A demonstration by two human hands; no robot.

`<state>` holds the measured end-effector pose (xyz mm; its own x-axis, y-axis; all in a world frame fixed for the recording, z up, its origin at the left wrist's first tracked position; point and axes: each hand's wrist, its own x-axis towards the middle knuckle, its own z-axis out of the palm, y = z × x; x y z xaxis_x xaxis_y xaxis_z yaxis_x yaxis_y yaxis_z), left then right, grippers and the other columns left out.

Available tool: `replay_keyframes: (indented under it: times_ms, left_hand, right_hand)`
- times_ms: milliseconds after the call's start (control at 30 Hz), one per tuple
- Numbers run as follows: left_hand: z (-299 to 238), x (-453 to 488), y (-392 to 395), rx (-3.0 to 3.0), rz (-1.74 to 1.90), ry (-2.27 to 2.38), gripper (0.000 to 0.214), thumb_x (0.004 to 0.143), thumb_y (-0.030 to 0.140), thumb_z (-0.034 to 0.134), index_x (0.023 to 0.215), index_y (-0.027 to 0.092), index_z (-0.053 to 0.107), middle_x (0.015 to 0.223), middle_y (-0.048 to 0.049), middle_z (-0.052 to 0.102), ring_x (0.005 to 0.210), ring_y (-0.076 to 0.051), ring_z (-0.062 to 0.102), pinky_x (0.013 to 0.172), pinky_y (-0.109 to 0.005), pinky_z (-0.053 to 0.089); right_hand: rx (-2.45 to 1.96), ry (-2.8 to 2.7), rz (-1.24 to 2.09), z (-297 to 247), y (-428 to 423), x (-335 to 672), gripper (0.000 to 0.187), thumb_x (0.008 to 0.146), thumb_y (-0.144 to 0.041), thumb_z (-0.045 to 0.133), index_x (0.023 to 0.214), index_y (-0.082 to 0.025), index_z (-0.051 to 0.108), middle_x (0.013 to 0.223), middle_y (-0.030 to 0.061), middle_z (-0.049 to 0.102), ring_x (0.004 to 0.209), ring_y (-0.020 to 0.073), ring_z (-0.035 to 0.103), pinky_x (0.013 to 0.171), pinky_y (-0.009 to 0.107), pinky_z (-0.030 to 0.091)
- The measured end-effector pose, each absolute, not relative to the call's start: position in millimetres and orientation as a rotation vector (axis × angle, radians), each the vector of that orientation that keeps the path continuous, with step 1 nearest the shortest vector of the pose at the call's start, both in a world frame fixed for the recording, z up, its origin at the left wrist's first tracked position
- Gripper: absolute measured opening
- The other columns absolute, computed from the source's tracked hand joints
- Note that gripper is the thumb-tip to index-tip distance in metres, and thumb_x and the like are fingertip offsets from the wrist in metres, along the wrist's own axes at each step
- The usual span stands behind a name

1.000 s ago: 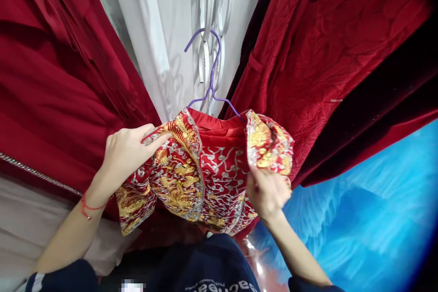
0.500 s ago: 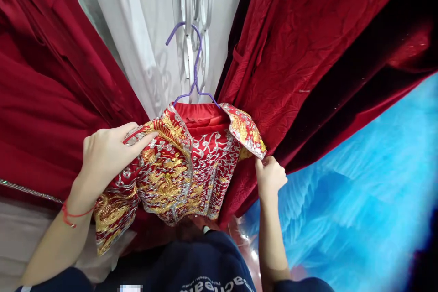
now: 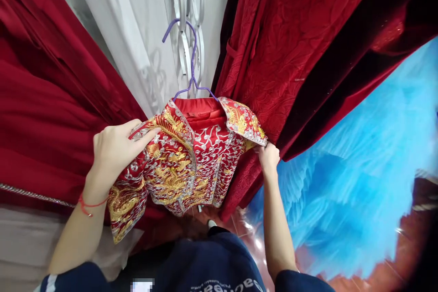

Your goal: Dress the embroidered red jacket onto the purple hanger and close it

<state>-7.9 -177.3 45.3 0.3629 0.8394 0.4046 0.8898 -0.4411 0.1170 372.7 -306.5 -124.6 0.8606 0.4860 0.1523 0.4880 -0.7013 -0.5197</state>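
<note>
In the middle of the head view is a red jacket (image 3: 171, 169) with gold and silver embroidery, its front partly open. A purple hanger (image 3: 193, 66) comes up out of its collar, the hook free of any rail. My left hand (image 3: 118, 148) grips the jacket's shoulder on the left, thumb on top and fingers hidden behind the cloth. At the other side my right hand (image 3: 269, 157) is closed on the edge of the front panel near its corner, folding it outward. The jacket's lower edge hangs above the floor.
Dark red garments (image 3: 44, 77) hang on the left, with patterned red cloth (image 3: 287, 32) on the right. White fabric (image 3: 112, 23) and white chain-like rings (image 3: 200, 9) are behind the hanger. A blue feathery garment (image 3: 335, 187) spreads at lower right over reddish floor tiles (image 3: 379, 267).
My right hand has risen slightly with the panel's edge. My left hand and the jacket's left sleeve have shifted a little to the right. More floor shows at lower right.
</note>
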Motion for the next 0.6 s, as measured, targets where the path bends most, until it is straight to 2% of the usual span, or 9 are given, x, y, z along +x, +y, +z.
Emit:
replay_keyframes:
  times_ms: [67, 233, 333, 433, 500, 600]
  left_hand:
    - [45.0, -8.5, -174.9, -2.507, -0.633, -1.568, 0.049, 0.086, 0.071, 0.045, 0.078, 0.023, 0.055, 0.069, -0.0033, 0.057, 0.066, -0.018, 0.049, 0.061, -0.027, 0.021]
    - [43.9, -8.9, -170.2, -2.550, -0.655, -1.549, 0.051, 0.086, 0.071, 0.047, 0.073, 0.022, 0.053, 0.069, -0.0026, 0.059, 0.062, -0.016, 0.044, 0.061, -0.026, 0.023]
    - [43.0, -8.4, -170.6, -2.572, -0.667, -1.552, 0.050, 0.087, 0.070, 0.047, 0.075, 0.022, 0.054, 0.069, -0.0021, 0.058, 0.062, -0.015, 0.043, 0.061, -0.026, 0.024]
    - [41.1, -8.2, -171.7, -2.579, -0.672, -1.556, 0.049, 0.087, 0.069, 0.047, 0.077, 0.022, 0.056, 0.070, -0.0026, 0.059, 0.065, -0.016, 0.047, 0.061, -0.026, 0.024]
    - [39.5, -7.8, -172.0, -2.568, -0.672, -1.557, 0.049, 0.087, 0.069, 0.047, 0.077, 0.022, 0.056, 0.070, -0.0032, 0.060, 0.066, -0.017, 0.049, 0.061, -0.026, 0.024]
    - [36.6, -7.0, -171.6, -2.533, -0.692, -1.551, 0.049, 0.087, 0.069, 0.047, 0.078, 0.023, 0.056, 0.072, -0.0047, 0.062, 0.068, -0.019, 0.052, 0.061, -0.027, 0.023]
  right_hand:
    - [-2.576, -0.701, -0.117, -125.7, -323.5, 375.8, 0.040, 0.094, -0.025, 0.039, 0.119, -0.006, 0.064, 0.103, 0.0266, 0.070, 0.095, 0.0343, 0.069, 0.080, 0.044, 0.050]
    - [-2.555, -0.555, -0.317, -130.9, -346.5, 383.0, 0.035, 0.096, -0.029, 0.039, 0.116, -0.011, 0.063, 0.098, 0.0205, 0.071, 0.090, 0.0319, 0.069, 0.077, 0.041, 0.049]
    - [-2.213, -0.488, -0.065, -136.0, -339.2, 382.5, 0.041, 0.096, -0.039, 0.037, 0.107, -0.011, 0.065, 0.080, 0.0176, 0.071, 0.078, 0.0287, 0.069, 0.069, 0.037, 0.050]
    - [-1.943, -0.627, 0.263, -141.9, -323.0, 376.9, 0.058, 0.098, -0.048, 0.023, 0.089, -0.011, 0.067, 0.057, 0.0132, 0.064, 0.060, 0.0246, 0.066, 0.059, 0.033, 0.050]
    - [-1.945, -0.661, 0.307, -144.4, -312.0, 371.4, 0.066, 0.098, -0.046, 0.013, 0.085, -0.012, 0.067, 0.053, 0.0124, 0.063, 0.055, 0.0235, 0.065, 0.057, 0.032, 0.050]
    - [-2.003, -0.696, 0.313, -143.8, -301.5, 364.8, 0.062, 0.097, -0.043, 0.016, 0.098, -0.010, 0.069, 0.062, 0.0135, 0.068, 0.060, 0.0243, 0.067, 0.060, 0.033, 0.051]
